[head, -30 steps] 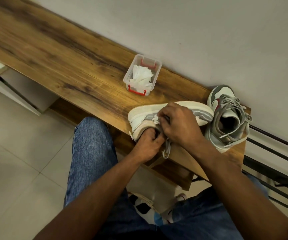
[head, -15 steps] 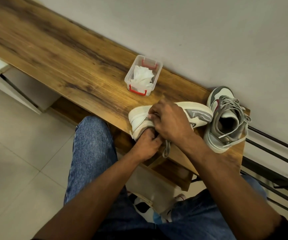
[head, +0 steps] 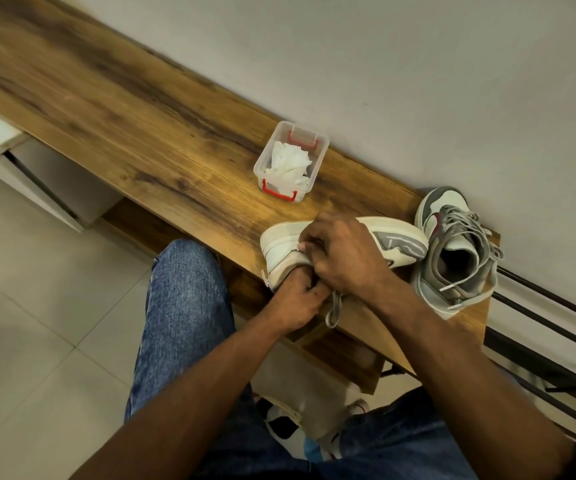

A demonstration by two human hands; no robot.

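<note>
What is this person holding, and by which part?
The white-and-grey sneaker lying on its side, with both hands: the left hand grips its near edge, and the right hand curls over its laced front.

The right hand (head: 345, 258) has slid along the sneaker (head: 397, 244), away from the upright sneaker (head: 447, 202). More grey side panel shows, and its fingers now cover the white lace end.

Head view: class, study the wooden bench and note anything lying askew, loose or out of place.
The held sneaker lies on its side at the front edge of the bench, gripped by the left hand and right hand; a grey lace hangs loose beneath them. The second sneaker stands upright by the wall, laces loose.
</note>
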